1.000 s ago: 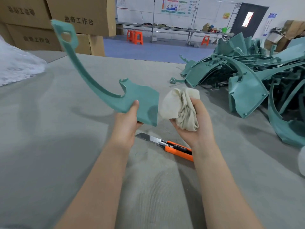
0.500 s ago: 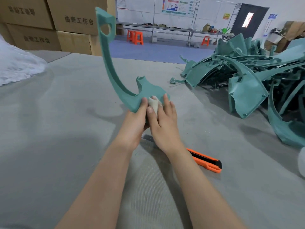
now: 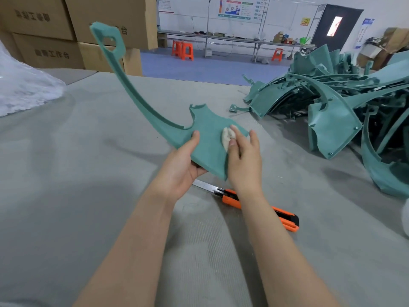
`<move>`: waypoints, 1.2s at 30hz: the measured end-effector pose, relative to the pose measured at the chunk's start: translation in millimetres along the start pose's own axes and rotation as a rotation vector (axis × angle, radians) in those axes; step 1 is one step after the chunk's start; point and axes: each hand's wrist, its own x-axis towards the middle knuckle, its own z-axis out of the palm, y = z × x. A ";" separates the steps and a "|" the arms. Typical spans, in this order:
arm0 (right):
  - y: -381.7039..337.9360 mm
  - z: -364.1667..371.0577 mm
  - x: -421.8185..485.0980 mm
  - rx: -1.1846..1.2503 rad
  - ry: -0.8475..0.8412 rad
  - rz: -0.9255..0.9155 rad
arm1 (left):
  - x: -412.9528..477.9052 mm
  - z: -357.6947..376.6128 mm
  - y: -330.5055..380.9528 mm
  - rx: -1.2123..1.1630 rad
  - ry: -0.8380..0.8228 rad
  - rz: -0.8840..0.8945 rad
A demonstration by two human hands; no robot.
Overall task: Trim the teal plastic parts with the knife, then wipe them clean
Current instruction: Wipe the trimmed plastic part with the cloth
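Gripping the wide end of the teal part (image 3: 205, 129) from beneath, thumb on top, the left hand (image 3: 179, 171) is holding it above the grey table (image 3: 88, 173). The right hand (image 3: 243, 165) is pinching a bunched cloth (image 3: 225, 138) and pressing it onto the part's face. The orange knife (image 3: 261, 209) is lying on the table under the wrists, with a heap of teal parts (image 3: 332, 120) off to the right
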 end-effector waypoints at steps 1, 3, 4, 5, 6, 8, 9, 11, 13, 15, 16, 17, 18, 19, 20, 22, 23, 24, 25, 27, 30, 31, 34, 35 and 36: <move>6.4 -5.1 5.8 -0.015 0.046 0.034 | -0.6 0.3 0.4 0.017 -0.002 -0.005; 19.5 -15.1 14.6 0.107 0.124 0.157 | -1.0 0.2 2.9 0.036 -0.014 -0.001; 23.4 -19.5 16.8 0.237 0.163 0.249 | -0.8 0.3 4.7 0.021 -0.020 0.010; 25.6 -23.4 18.1 0.370 0.206 0.346 | -0.9 0.8 6.8 -0.009 -0.020 0.028; 26.7 -26.4 18.7 0.502 0.236 0.426 | -0.9 1.0 8.4 -0.035 -0.010 0.052; 23.5 -27.2 18.7 0.695 0.239 0.497 | -0.4 1.0 10.1 -0.043 0.031 0.103; 19.4 -25.3 18.6 0.765 0.217 0.508 | -0.3 0.7 10.2 -0.035 0.054 0.122; 9.0 -19.6 17.4 0.869 0.116 0.550 | 0.4 0.8 9.0 -0.009 0.103 0.150; -0.7 -13.4 13.5 0.884 -0.052 0.580 | 0.7 3.5 6.3 0.054 0.142 0.179; -7.0 -5.5 5.7 0.811 -0.223 0.523 | 1.0 6.7 2.2 0.106 0.158 0.209; -8.0 -1.3 1.3 0.728 -0.291 0.447 | 1.3 7.7 -0.2 0.116 0.155 0.219; -8.9 1.7 -3.6 0.616 -0.325 0.361 | 1.5 8.3 -2.1 0.125 0.149 0.225; -8.7 3.9 -6.6 0.511 -0.322 0.294 | 1.4 8.5 -3.4 0.134 0.140 0.226; -7.8 5.5 -7.5 0.433 -0.293 0.266 | 1.0 8.3 -4.0 0.139 0.125 0.219; -6.5 5.9 -6.8 0.382 -0.253 0.272 | 0.6 8.1 -4.5 0.138 0.102 0.207; -1.7 3.9 -2.4 0.320 -0.165 0.319 | 0.0 7.6 -5.8 0.133 0.050 0.172; 0.2 2.0 -0.1 0.310 -0.134 0.344 | -0.6 7.8 -6.4 0.143 0.031 0.159; 1.4 0.0 1.2 0.319 -0.114 0.373 | -1.1 8.1 -7.4 0.156 0.016 0.149; 1.8 -2.1 1.4 0.347 -0.099 0.407 | -1.7 8.6 -8.2 0.164 0.004 0.141; 0.6 -6.7 0.9 0.457 -0.082 0.485 | -1.8 9.7 -9.6 0.153 -0.005 0.127; -2.2 -11.5 -0.1 0.546 -0.142 0.475 | -0.7 9.3 -9.1 0.117 0.014 0.137; -2.0 -11.0 -0.5 0.529 -0.186 0.440 | -0.3 8.3 -8.1 0.114 0.021 0.147; -0.1 -9.5 -1.7 0.486 -0.280 0.402 | 0.4 5.1 -6.3 0.122 0.029 0.164; -0.4 -9.7 -1.5 0.505 -0.290 0.413 | 0.1 4.3 -5.9 0.118 0.022 0.161; -1.1 -9.9 -1.0 0.529 -0.283 0.423 | 0.1 3.9 -5.9 0.108 0.011 0.153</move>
